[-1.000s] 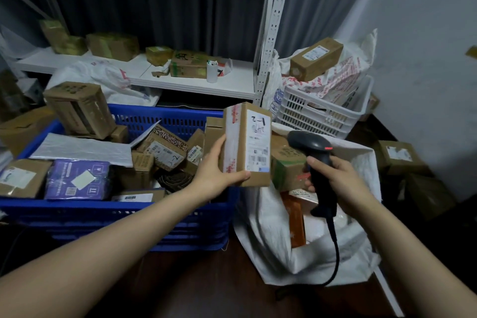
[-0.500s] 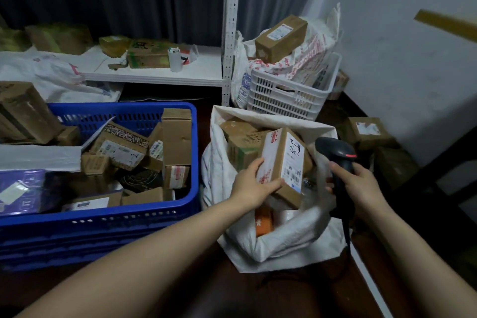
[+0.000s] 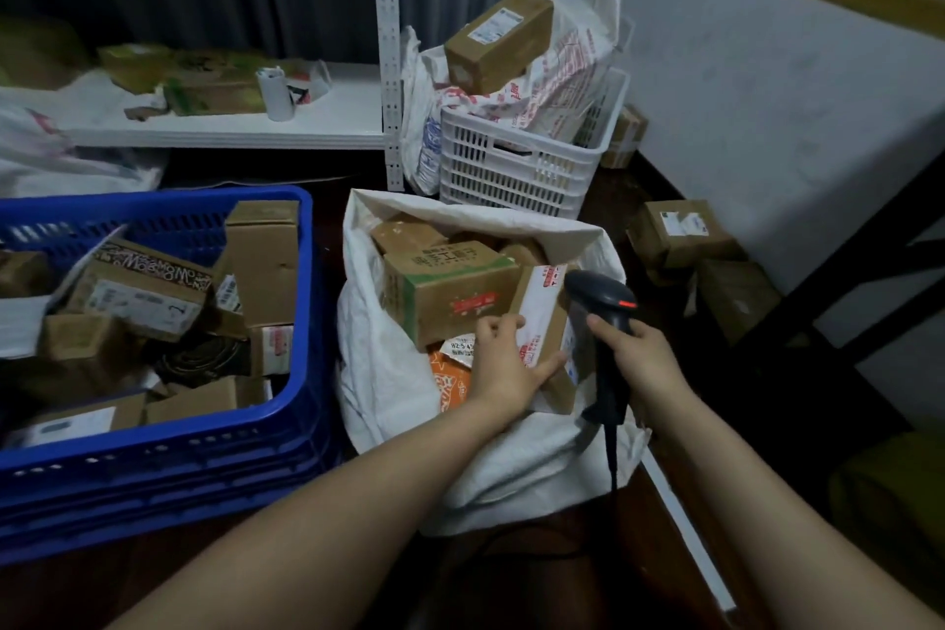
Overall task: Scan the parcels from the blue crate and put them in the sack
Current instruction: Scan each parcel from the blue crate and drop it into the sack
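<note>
Inside the full sack [image 3: 388, 373], left hand [image 3: 503, 363] fingers clamp a parcel [image 3: 542, 317]; right hand [image 3: 639, 358] fingers grip a scanner [image 3: 598, 292]

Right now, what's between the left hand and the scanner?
The parcel, gripped by the left hand at the sack mouth, beside the scanner; seen in the head view.

Boxes [image 3: 450, 302] crowd the sack [image 3: 388, 373] mouth, leaving its near-right corner.
</note>
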